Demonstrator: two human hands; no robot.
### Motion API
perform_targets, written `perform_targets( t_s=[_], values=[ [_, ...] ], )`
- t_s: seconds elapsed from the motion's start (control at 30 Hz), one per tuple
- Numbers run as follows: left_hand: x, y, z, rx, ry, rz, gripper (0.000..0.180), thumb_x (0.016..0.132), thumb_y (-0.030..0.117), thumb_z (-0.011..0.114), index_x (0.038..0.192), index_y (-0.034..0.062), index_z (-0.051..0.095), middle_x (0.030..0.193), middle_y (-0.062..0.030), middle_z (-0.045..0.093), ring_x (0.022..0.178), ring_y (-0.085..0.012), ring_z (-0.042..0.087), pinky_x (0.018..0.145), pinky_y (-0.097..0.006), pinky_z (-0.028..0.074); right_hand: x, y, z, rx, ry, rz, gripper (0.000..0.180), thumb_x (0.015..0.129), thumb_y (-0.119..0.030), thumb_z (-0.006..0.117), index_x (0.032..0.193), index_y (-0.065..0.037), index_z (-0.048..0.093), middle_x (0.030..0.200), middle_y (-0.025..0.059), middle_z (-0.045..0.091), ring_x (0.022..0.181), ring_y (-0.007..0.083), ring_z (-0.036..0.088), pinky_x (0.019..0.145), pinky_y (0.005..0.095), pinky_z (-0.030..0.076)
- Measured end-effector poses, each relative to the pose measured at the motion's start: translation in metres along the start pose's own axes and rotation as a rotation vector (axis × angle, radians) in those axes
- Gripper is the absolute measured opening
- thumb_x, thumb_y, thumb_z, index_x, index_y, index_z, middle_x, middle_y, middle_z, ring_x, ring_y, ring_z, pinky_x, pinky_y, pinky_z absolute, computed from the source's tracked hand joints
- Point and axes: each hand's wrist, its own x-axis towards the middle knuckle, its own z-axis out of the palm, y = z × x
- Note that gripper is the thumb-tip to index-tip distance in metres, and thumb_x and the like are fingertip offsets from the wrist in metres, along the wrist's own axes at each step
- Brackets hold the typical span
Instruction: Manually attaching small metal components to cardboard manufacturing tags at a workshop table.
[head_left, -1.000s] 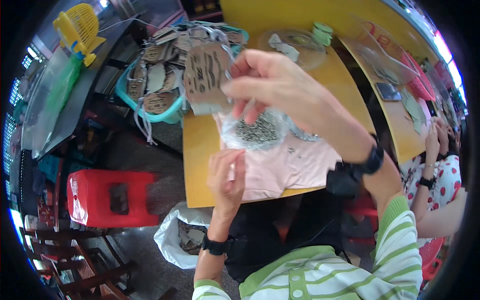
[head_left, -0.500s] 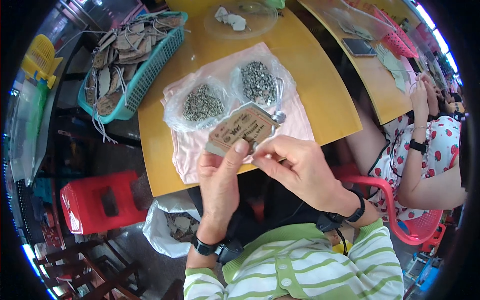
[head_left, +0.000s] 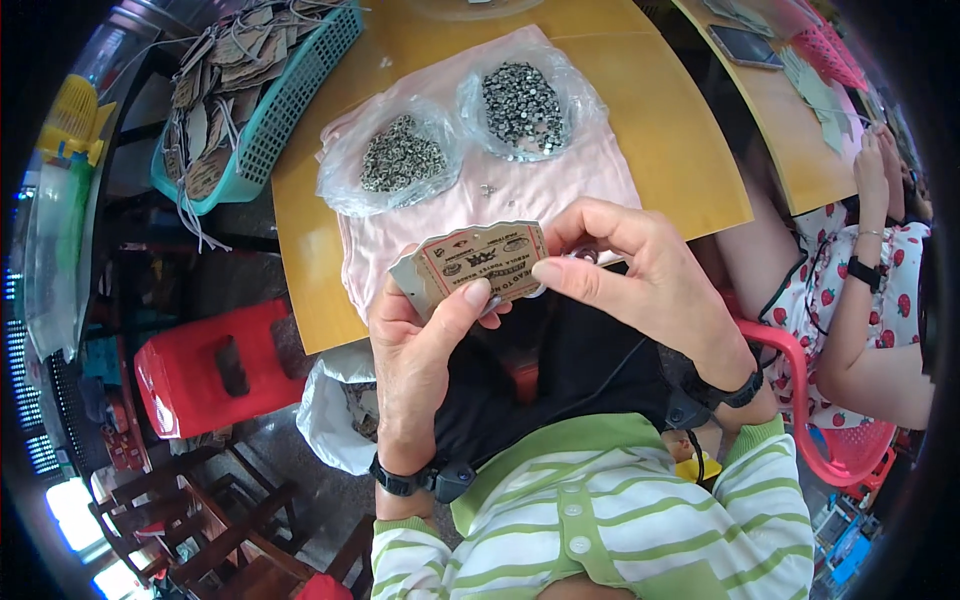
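Cardboard tag [head_left: 480, 262], beige with a red printed border and a wavy edge, sits between both hands just above the near edge of the yellow table [head_left: 690, 170]. The left hand [head_left: 420, 340] grips it from below, thumb pressed on the tag's lower edge and fingers closed behind it. The right hand [head_left: 640, 280] pinches the tag's right end, thumb and forefinger together on it, with a small metal piece showing just at the fingertips (too small to tell what it is).

On the table lies a pink cloth [head_left: 500, 195], and on the cloth rest two clear plastic bags. The left bag [head_left: 395, 155] holds a heap of small pale metal pieces; the right bag [head_left: 525, 100] holds a heap of darker, shinier ones. Both bags lie open and slack, just beside each other. A couple of loose pieces lie on the cloth between the bags and the tag.

At the table's far left corner a teal plastic basket [head_left: 290, 100] is filled with brown cardboard tags and loose strings, some strings hanging over its side. Below the table stand a red plastic stool [head_left: 215, 370] and a white plastic bag [head_left: 335, 405], partly open, contents unclear. Another person's arm [head_left: 850, 300] shows at the right.
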Motion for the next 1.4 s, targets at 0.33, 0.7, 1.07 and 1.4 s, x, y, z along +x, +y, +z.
perform_targets(
  t_s=[0.33,0.7,1.07,1.4],
  values=[
    [0.007,-0.011,0.006,-0.119,0.029,-0.036,0.034,0.086,0.008,0.067,0.117,-0.0014,0.057,0.100,-0.0113,0.068,0.081,-0.0167,0.065,0.067,-0.029,0.052,0.006,0.011,0.003,0.055,0.001,0.024,0.015,0.092,-0.013,0.063,0.089,0.001,0.059,0.078,-0.0002,0.059,0.072,0.0038,0.053,0.061,0.0208,0.045],
    [0.014,-0.016,0.010,-0.108,0.018,-0.083,0.025,0.086,0.012,0.069,0.106,-0.0013,0.064,0.098,-0.0100,0.069,0.082,-0.0153,0.066,0.062,-0.029,0.056,0.012,0.016,0.008,0.001,0.033,0.018,0.012,0.090,-0.009,0.063,0.088,0.002,0.058,0.073,-0.0001,0.059,0.067,0.0034,0.055,0.058,0.0208,0.044],
    [0.021,-0.032,-0.017,-0.070,0.039,-0.098,0.025,0.084,0.005,0.070,0.107,-0.0039,0.063,0.097,-0.0127,0.069,0.080,-0.0175,0.068,0.065,-0.029,0.059,0.022,0.043,0.011,0.251,-0.052,0.024,0.013,0.091,-0.011,0.063,0.090,0.002,0.063,0.073,0.0034,0.061,0.068,0.0056,0.057,0.062,0.0245,0.046],
    [0.040,-0.042,-0.031,0.187,-0.017,-0.243,0.026,0.082,0.010,0.075,0.102,-0.0040,0.067,0.090,-0.0096,0.071,0.076,-0.0133,0.067,0.066,-0.028,0.058,0.081,0.076,-0.006,-0.492,0.133,-0.255,0.007,0.083,-0.004,0.064,0.087,0.001,0.063,0.080,0.0174,0.063,0.072,0.0324,0.063,0.066,0.0373,0.049]
  ],
)
